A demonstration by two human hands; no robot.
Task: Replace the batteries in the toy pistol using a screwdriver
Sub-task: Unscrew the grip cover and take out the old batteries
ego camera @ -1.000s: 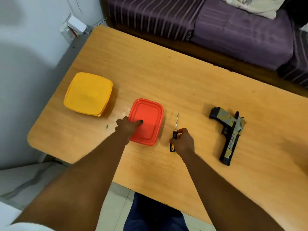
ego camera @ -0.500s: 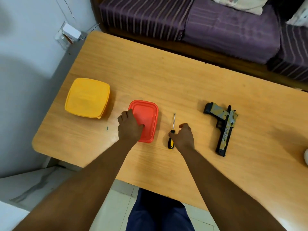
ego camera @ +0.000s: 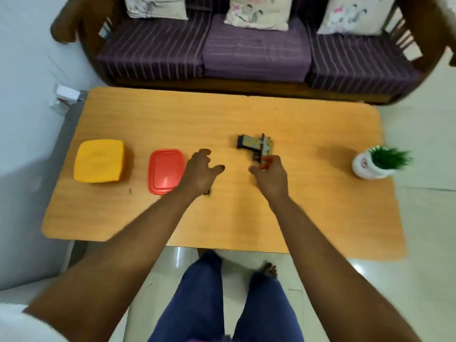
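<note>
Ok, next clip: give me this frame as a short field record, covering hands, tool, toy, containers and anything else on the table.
left hand: open, fingers spread, above the table between red container and pistol
right hand: fingers curled at the toy pistol's near end; grip unclear
toy pistol: lying on the table
screwdriver: mostly hidden under the left wrist, only a tip of handle visible
red container: lidded, left of the left hand
yellow container: lidded, furthest left
potted plant: at the table's right end

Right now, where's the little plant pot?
The plant pot stands on the far right of the table in the head view, well right of the toy pistol.
</note>
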